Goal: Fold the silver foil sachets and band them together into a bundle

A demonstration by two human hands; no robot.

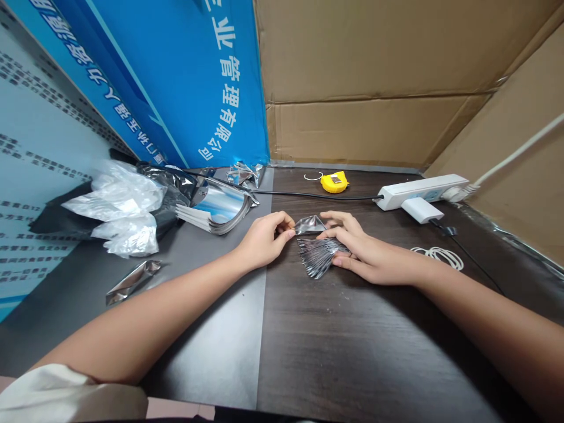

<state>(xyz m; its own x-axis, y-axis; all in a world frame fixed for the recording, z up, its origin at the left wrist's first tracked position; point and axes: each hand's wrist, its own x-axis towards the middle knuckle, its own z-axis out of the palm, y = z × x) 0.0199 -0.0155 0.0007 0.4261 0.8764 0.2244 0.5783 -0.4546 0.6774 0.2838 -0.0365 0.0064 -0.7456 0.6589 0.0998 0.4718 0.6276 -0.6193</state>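
My left hand (264, 239) pinches one small silver foil pouch (309, 224) by its left corner, just above the dark wooden table (352, 352). My right hand (359, 249) rests on a fanned stack of the same foil pouches (318, 256), fingers wrapped round its right end and fingertips touching the single pouch. The two hands are a few centimetres apart in the middle of the table.
A curved bundle of larger silver bags (215, 208) and a heap of clear and foil bags (123, 211) lie at the left. A loose pouch (132, 281) lies nearer. A yellow tape measure (333, 182), white power strip (418, 191) and cable (438, 255) sit behind, below cardboard walls.
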